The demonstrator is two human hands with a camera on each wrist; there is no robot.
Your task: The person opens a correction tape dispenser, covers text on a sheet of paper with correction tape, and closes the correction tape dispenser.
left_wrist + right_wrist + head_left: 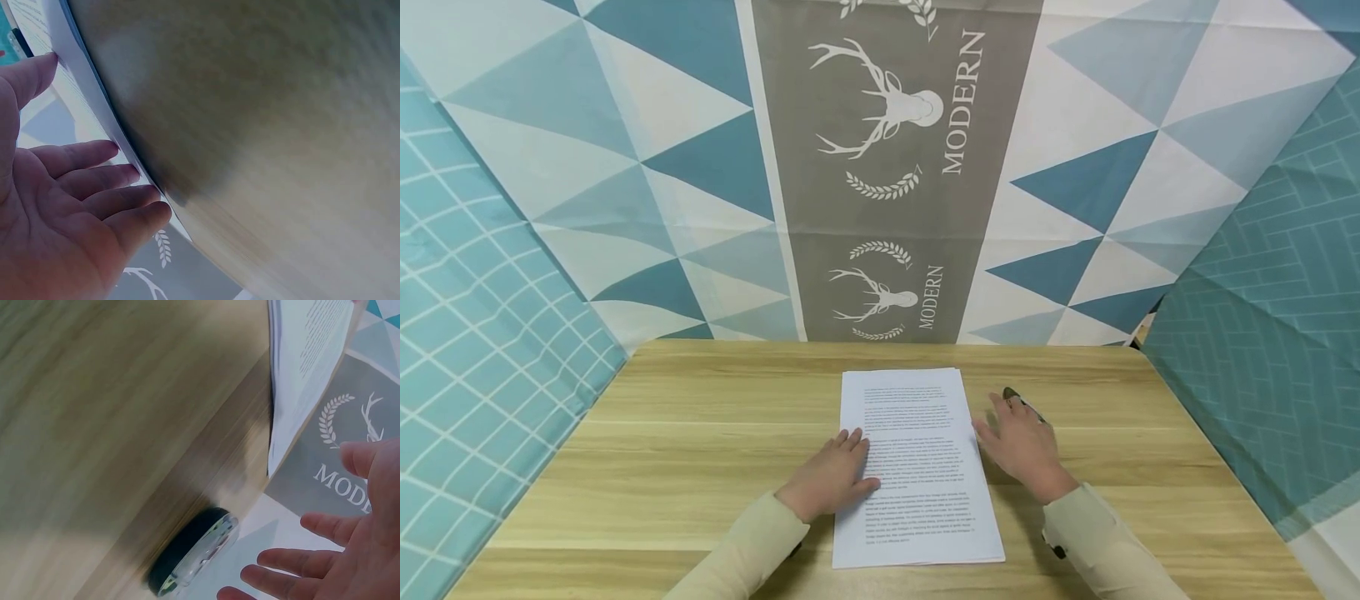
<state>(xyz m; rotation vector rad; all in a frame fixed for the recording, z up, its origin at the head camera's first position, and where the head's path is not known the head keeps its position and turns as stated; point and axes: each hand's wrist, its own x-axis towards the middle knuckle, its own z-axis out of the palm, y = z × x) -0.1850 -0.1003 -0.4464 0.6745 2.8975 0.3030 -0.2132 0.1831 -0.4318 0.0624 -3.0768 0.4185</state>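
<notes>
A stack of printed paper (917, 467) lies on the wooden table in front of me. My left hand (831, 477) lies flat over its left edge, with fingers spread and straight; in the left wrist view the fingertips (161, 212) are right at the paper's edge. To the right of the stack, my right hand (1022, 440) is held palm down with its fingers apart. Partly hidden under those fingers is a small rounded object, dark with a clear side (194, 553), standing on the tabletop. The right hand holds nothing.
The wooden table (700, 467) ends at a patterned cloth (895, 208) with deer heads and triangles. Blue-green cloths hang on the left (482, 275) and right (1277, 275) sides.
</notes>
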